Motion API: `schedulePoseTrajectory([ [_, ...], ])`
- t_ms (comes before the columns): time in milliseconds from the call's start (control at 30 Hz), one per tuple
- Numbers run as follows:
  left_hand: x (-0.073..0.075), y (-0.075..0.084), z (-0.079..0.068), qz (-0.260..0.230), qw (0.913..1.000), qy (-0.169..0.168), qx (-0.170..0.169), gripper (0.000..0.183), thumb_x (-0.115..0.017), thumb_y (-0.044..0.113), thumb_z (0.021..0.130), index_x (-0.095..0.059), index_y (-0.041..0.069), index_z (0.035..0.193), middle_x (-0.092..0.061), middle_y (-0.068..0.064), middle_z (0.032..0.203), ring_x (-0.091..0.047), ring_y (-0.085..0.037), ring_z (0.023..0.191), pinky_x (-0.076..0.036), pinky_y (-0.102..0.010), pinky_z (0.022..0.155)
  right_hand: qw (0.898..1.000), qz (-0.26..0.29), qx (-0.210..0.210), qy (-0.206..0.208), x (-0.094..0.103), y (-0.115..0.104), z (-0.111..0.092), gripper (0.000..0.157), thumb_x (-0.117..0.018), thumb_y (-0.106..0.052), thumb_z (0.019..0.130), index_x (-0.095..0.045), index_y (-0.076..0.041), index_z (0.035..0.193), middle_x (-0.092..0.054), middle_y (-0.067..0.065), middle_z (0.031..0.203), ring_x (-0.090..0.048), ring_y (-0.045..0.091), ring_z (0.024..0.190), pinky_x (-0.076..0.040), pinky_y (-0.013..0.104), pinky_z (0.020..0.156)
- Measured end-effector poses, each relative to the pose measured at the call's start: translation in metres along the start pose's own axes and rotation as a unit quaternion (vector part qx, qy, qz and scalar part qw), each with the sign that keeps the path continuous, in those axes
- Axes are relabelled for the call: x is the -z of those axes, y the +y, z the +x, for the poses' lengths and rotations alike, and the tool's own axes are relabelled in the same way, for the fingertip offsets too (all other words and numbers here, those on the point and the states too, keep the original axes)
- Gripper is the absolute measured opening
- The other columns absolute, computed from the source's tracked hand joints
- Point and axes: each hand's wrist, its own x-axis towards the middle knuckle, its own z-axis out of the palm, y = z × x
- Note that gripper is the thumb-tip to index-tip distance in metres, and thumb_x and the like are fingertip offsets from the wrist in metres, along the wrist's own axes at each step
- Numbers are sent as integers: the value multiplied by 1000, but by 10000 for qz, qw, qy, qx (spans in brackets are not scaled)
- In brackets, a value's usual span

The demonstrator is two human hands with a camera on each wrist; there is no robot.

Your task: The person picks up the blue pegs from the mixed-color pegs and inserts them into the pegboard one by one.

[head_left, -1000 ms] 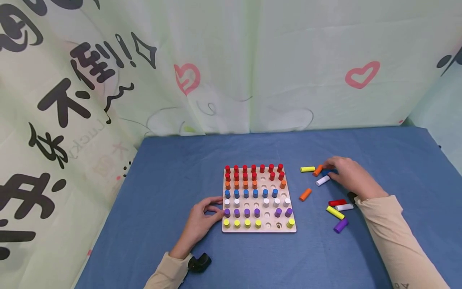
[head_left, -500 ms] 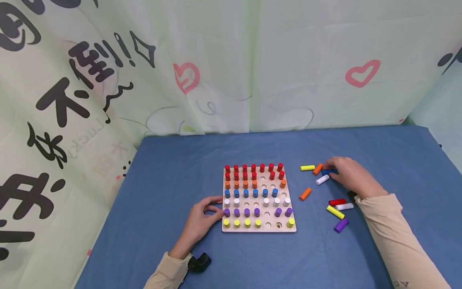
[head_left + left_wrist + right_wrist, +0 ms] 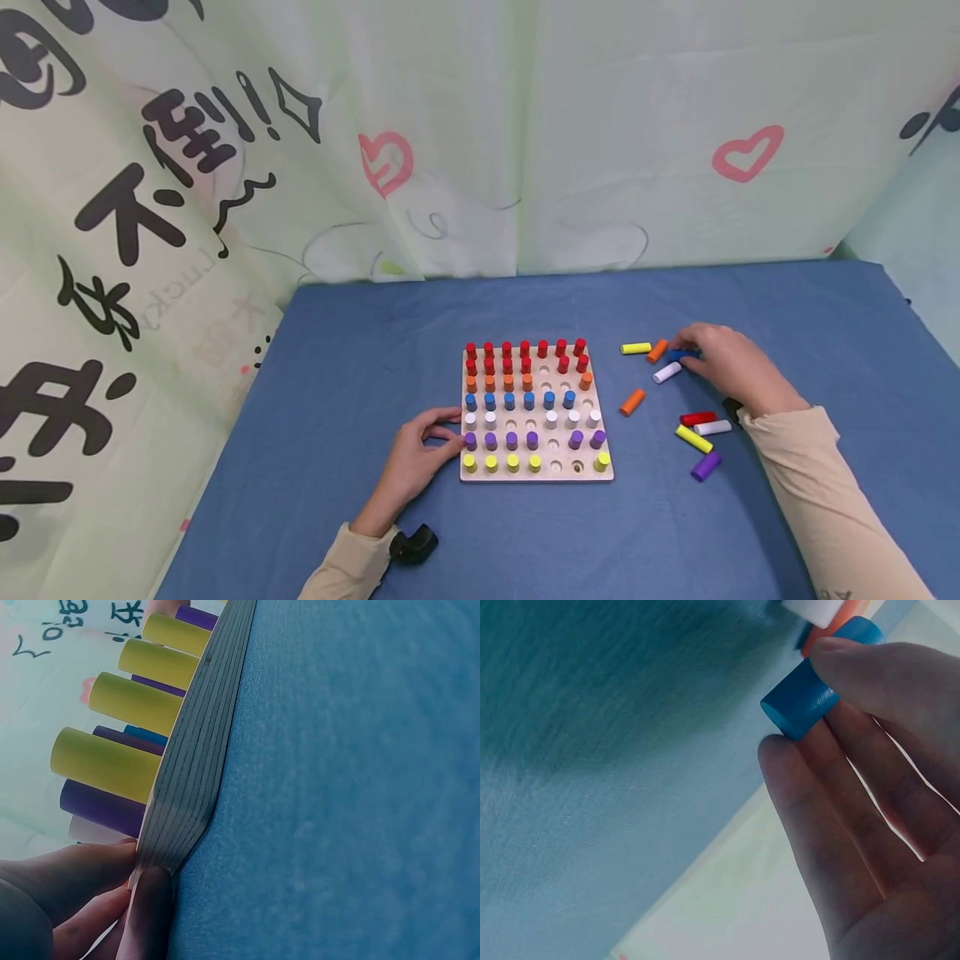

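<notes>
A wooden pegboard lies on the blue cloth, with rows of red, orange, blue, white, purple and yellow pegs standing in it and several holes bare. My left hand holds the board by its left edge. Close up in the left wrist view, the fingertips press the layered side and rim beside a purple peg. To the right of the board, my right hand pinches a loose blue peg between thumb and fingers. The peg lies tilted across the fingertips in the right wrist view.
Near the right hand lie an orange peg, a yellow peg and a white peg. Another orange peg is closer to the board. A red peg and a purple peg lie nearer the front. A printed curtain hangs behind.
Both hands keep their places; the board and loose pegs look the same apart from a slight shift of the head view.
</notes>
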Motion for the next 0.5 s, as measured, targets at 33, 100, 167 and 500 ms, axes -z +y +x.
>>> schedulePoseTrajectory([
  [33,0,0,0,-2,10000,7,5,40,-73,15,91,-63,7,128,-67,-10,122,-67,-17,91,-54,-18,71,10000,6,10,24,0,-1,-1,24,-74,2,84,-69,7,107,-69,23,104,-64,39,98,-51,57,87],
  [100,0,0,0,5,10000,16,20,39,-73,15,91,-64,7,128,-67,-10,121,-67,-17,90,-54,-18,71,10000,23,29,71,1,-4,-3,26,-75,2,84,-69,7,108,-69,24,105,-64,39,98,-50,57,87],
  [167,0,0,0,11,10000,18,29,40,-73,15,91,-64,7,128,-67,-10,122,-67,-17,90,-54,-18,71,9999,39,62,142,1,-6,-5,26,-75,2,84,-68,7,108,-68,24,105,-64,38,97,-50,57,87],
  [500,0,-1,1,33,10000,9,36,40,-73,17,91,-64,8,128,-67,-9,121,-67,-16,90,-54,-18,70,9977,146,341,563,1,-23,-14,36,-72,2,87,-63,6,121,-65,25,114,-64,39,101,-52,56,88],
])
